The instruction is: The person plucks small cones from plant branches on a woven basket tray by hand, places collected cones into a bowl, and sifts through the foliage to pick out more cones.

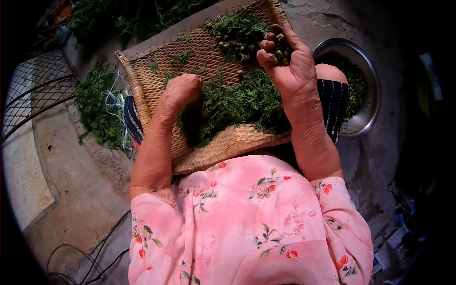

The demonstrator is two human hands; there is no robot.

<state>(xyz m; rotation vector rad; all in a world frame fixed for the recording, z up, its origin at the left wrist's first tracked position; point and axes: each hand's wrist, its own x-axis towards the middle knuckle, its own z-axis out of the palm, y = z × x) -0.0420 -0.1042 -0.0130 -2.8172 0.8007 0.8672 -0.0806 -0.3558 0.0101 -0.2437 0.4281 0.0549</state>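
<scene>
A woven basket tray (152, 88) lies across the lap, with leafy green sprigs (237, 102) spread over its near and middle part. More sprigs mixed with small round pods (232, 47) are heaped at its far right. Raised over the tray's right side, my right hand (292, 59) is turned palm up, its fingers curled around several greenish-brown pods (282, 50). My left hand (183, 90) is closed above the left edge of the sprigs, its knuckles up; whatever its fingers hold is hidden.
A metal bowl (372, 114) with green pods and bits stands on the floor at the right. Piles of greenery (97, 107) lie left of the tray and beyond it. Wire mesh (40, 80) is at the left, and black cables (102, 251) run along the lower left floor.
</scene>
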